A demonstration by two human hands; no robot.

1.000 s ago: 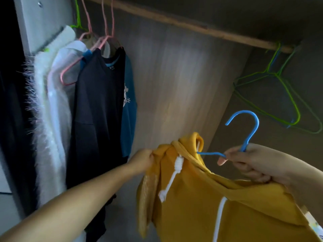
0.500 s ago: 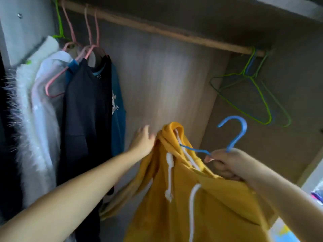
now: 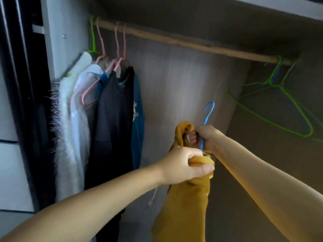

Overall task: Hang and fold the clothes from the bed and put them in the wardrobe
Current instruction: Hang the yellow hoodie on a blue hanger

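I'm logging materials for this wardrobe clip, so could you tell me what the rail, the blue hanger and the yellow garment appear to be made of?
Rail: probably bare wood, with a matt tan, slightly uneven surface.
Blue hanger: thin wire, seemingly plastic-coated, given its smooth uniform colour.
Yellow garment: thick soft knit, likely cotton fleece; it bunches in heavy matt folds under the left hand.

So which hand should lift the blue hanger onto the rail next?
Right. The right hand already grips the blue hanger below its hook, under the bare stretch of wooden rail. The left hand grips the yellow hoodie bunched lower down.
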